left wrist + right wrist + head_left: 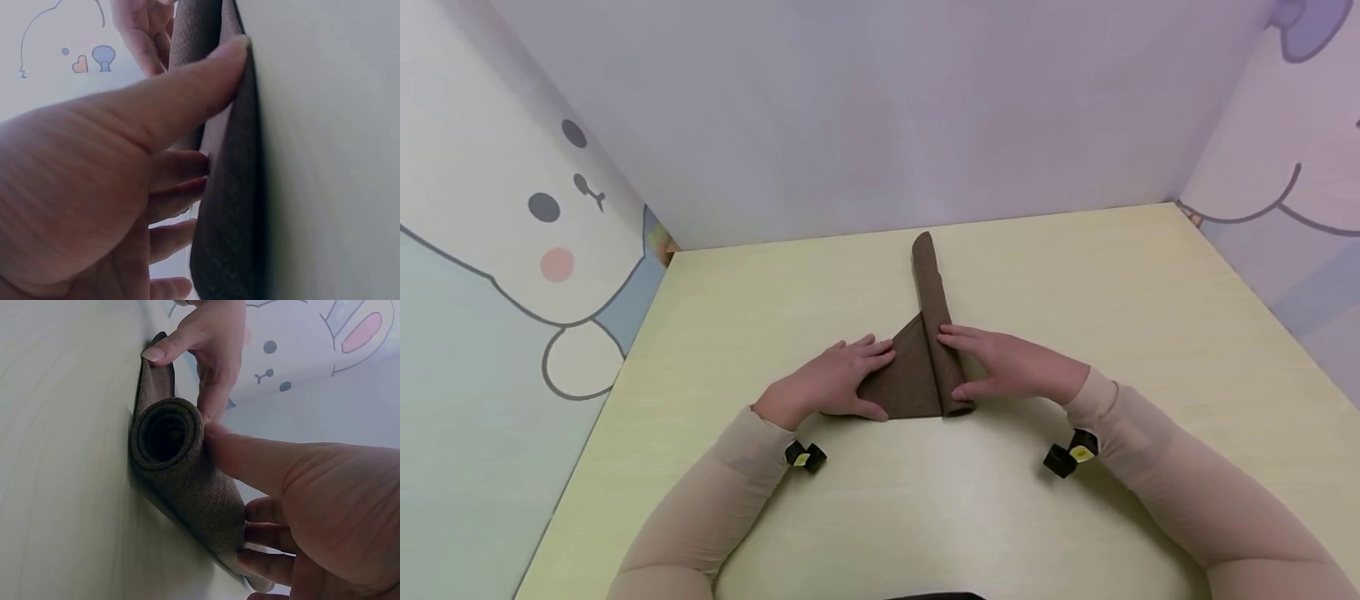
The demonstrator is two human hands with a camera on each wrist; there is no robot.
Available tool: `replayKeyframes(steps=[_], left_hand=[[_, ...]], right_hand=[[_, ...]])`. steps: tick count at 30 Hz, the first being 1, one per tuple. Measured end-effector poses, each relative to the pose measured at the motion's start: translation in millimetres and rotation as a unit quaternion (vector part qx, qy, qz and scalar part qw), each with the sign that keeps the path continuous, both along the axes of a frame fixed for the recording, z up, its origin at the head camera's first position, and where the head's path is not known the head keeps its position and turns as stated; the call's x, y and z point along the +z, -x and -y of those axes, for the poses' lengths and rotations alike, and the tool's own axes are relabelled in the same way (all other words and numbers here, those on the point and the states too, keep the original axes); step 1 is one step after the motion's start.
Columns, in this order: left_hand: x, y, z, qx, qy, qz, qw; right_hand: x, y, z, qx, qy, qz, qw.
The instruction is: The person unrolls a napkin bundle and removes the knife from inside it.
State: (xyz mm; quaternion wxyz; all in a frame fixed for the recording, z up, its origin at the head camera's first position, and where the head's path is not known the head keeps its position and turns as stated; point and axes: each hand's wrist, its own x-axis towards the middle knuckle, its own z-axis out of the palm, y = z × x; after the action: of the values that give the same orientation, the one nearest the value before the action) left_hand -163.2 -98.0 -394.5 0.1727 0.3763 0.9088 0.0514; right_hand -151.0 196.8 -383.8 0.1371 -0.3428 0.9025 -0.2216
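Note:
A brown cloth (906,379) lies on the table, its right side rolled into a hollow tube (936,304) that points toward the back wall. To the left of the roll the cloth is a flat, folded corner. My left hand (842,379) rests on that flat part, fingers spread and thumb on the near edge. My right hand (1011,362) touches the roll from the right, its fingers nearly straight along the side. In the right wrist view the thumb (240,453) presses beside the open end of the roll (165,437), where the wound layers show.
The pale wooden table (1075,283) runs back to a plain whitish wall (880,117). Side walls with cartoon animal drawings (557,208) stand left and right. A small black device hangs at each sleeve cuff. A dark edge shows at the bottom of the head view.

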Motion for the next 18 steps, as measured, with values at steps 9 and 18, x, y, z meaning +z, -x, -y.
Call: replayKeyframes(steps=[9, 18], left_hand=[[-0.8, -3.7, -8, -0.012, -0.017, -0.022, 0.9995], [1.5, -5.7, -19, -0.009, 0.0, -0.045, 0.9989]], right_hand=[[-1.9, -3.8, 15, -0.013, 0.012, -0.077, 0.997], [-14.8, 2.1, 23, -0.01, 0.027, -0.112, 0.993]])
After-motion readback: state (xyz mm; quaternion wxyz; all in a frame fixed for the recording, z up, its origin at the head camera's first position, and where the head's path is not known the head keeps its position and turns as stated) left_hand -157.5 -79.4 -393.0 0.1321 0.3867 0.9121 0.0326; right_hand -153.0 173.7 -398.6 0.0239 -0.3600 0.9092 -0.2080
